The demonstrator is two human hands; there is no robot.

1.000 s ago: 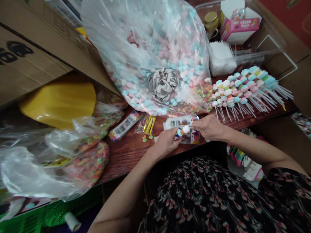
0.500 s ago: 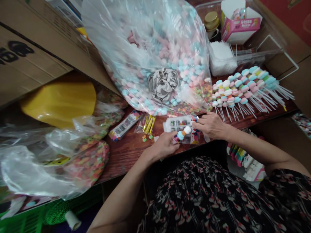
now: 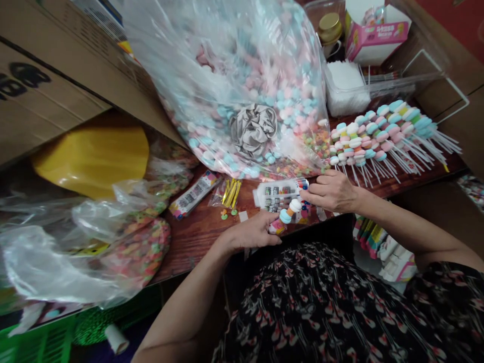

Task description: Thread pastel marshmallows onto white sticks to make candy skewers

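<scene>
My left hand [image 3: 253, 229] is closed around a marshmallow skewer [image 3: 286, 216], whose white, orange and blue pieces stick out past the fingers. A colourful printed wrapper shows at the lower end of the skewer, partly hidden by the hand. Beyond it lies a stack of clear printed plastic bags [image 3: 280, 191] on the wooden table [image 3: 196, 242]. My right hand [image 3: 330, 191] has its fingers bent together at the right end of that stack, gripping the edge of a bag; the thumb is mostly hidden.
A big clear sack of marshmallows [image 3: 302, 108] fills the back, with a grey scrunched cloth [image 3: 254, 130] on it. Finished skewers [image 3: 381, 133] are piled at right. Yellow twist ties [image 3: 231, 193], another bag pack [image 3: 194, 194], gummy candy bags [image 3: 143, 247] and a cardboard box [image 3: 56, 80] stand left.
The skewer in my left hand has shifted slightly right and tilted over the bags. My right hand has moved a little, staying at the end of the stack.
</scene>
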